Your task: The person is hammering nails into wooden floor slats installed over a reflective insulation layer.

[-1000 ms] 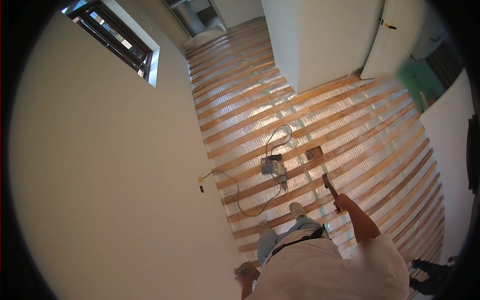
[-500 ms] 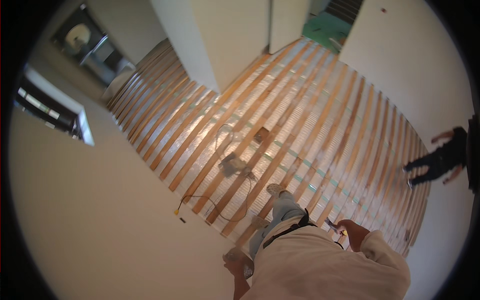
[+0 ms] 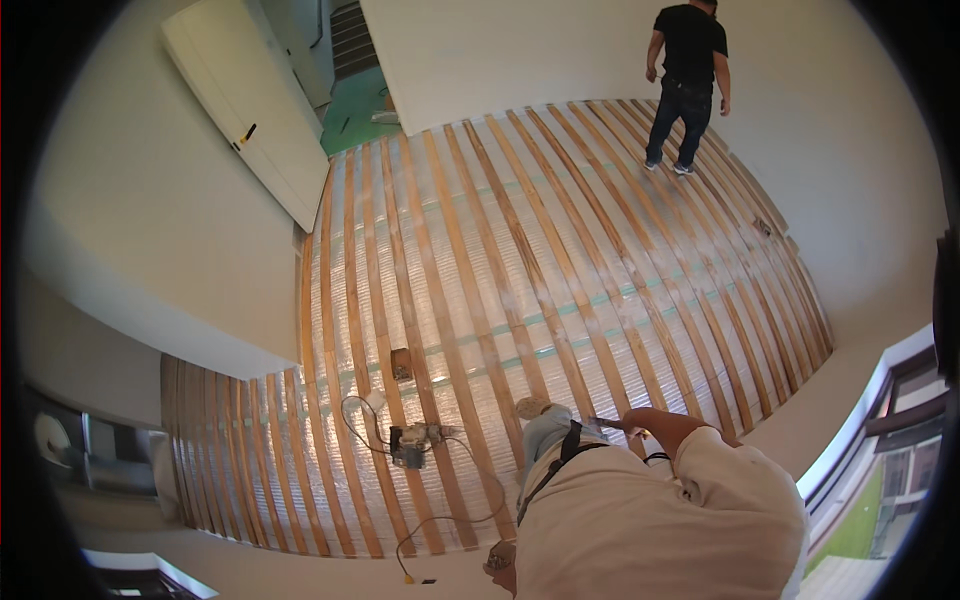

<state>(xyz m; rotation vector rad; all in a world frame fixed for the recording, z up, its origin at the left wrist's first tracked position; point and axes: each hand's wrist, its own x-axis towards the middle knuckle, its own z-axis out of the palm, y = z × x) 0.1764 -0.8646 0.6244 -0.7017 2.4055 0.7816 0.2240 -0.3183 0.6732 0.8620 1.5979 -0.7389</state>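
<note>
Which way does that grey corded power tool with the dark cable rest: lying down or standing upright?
Lying down: the grey corded power tool has its long body stretched across brown wooden floor strips, low against them.

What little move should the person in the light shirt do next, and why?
Maybe set the next step clear of the cord: it winds across the slatted floor beside the person's legs, runs to the power tool, and could trip them. The right hand also holds a hand tool, leaving it less free for balance.
</note>
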